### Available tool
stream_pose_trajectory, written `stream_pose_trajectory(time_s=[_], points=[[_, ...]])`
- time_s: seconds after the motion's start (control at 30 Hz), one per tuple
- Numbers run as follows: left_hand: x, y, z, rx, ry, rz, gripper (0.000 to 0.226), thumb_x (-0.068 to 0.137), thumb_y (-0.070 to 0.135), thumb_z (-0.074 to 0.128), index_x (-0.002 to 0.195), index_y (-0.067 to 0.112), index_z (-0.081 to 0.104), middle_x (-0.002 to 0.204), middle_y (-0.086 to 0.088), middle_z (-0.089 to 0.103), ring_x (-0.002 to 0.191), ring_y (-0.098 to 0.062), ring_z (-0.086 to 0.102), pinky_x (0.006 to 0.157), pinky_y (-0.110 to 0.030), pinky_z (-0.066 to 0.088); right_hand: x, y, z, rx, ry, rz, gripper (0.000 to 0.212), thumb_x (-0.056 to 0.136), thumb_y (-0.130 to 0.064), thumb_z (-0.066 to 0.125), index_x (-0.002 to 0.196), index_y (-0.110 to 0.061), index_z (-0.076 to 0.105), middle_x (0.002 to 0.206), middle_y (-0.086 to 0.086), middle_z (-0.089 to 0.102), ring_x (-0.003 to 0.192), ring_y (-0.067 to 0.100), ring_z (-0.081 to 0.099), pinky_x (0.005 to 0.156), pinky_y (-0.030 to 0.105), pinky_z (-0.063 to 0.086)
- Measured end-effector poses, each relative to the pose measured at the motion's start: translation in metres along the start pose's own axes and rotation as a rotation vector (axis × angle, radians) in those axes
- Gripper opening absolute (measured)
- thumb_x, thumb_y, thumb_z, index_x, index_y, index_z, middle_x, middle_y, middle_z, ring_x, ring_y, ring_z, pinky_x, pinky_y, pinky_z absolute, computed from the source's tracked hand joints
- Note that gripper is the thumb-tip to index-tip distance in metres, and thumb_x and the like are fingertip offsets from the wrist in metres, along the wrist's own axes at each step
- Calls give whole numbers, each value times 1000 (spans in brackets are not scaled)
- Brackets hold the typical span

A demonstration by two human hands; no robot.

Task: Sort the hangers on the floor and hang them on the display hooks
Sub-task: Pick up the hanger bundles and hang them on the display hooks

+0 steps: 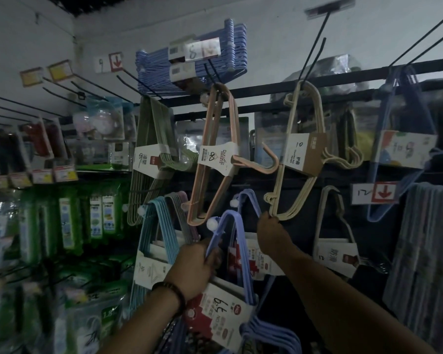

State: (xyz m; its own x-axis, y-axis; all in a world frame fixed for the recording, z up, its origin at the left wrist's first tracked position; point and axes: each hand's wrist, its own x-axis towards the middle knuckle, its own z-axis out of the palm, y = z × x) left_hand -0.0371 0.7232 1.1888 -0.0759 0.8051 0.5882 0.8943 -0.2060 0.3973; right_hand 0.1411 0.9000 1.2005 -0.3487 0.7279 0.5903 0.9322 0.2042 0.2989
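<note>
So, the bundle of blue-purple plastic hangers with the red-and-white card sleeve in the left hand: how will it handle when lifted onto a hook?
The bundle of blue-purple plastic hangers probably moves as one stiff unit, since its red-and-white card sleeve bands the hangers together. It looks light: the left hand alone holds it up. Gripped near the top, its lower end may swing.

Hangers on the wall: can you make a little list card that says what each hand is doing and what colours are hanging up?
left hand: grips a purple-blue hanger pack with a red and white label
right hand: touches the bottom corner of the beige hanger pack
pink hanger pack: hangs from the top rail, left of the beige one
green hanger pack: hangs further left
blue hanger stack: lies above the rail
empty hooks: several stick out above the rail
light: dim, small print unreadable
</note>
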Motion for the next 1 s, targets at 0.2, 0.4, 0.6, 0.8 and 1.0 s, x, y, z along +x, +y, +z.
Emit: stream_pose_trajectory(time_s=[0.2, 0.4, 0.6, 0.8, 1.0], points=[[7, 9, 8, -12, 67, 20, 23, 107, 31, 50, 88, 27, 60, 76, -5, 67, 70, -23, 65, 68, -44, 55, -25, 32, -39, 326, 14, -63, 41, 110, -25, 21, 130, -12, 55, 116, 13, 61, 99, 33, 63, 73, 41, 51], [15, 18, 19, -118, 238, 64, 13, 108, 34, 49, 99, 35, 59, 72, 6, 65, 63, -11, 61, 57, -33, 46, -104, 34, -94, 953, 191, -86, 46, 98, -71, 37, 125, -37, 51, 89, -11, 69, 73, 3, 65, 66, 38, 57], [5, 29, 23, -196, 381, 132, 17, 109, 30, 50, 121, 35, 61, 71, 14, 59, 64, 0, 56, 56, -17, 38, -120, 13, -95, 639, 75, -136, 77, 102, -53, 45, 162, -24, 6, 113, 0, 68, 77, 15, 64, 63, 35, 57], [23, 39, 21, -223, 325, 101, 25, 108, 30, 52, 130, 26, 64, 100, 0, 73, 86, -19, 68, 80, -33, 56, -104, 3, -79, 579, 83, 44, 67, 107, -30, 41, 164, -18, 6, 126, 7, 64, 87, 25, 68, 71, 40, 57], [36, 35, 31, -198, 222, -5, 37, 105, 41, 54, 141, 33, 54, 116, 6, 71, 105, -17, 69, 86, -30, 55, -79, -6, -52, 544, 92, 144, 41, 106, -24, 46, 143, -12, 32, 125, 9, 55, 93, 23, 68, 73, 36, 60]])
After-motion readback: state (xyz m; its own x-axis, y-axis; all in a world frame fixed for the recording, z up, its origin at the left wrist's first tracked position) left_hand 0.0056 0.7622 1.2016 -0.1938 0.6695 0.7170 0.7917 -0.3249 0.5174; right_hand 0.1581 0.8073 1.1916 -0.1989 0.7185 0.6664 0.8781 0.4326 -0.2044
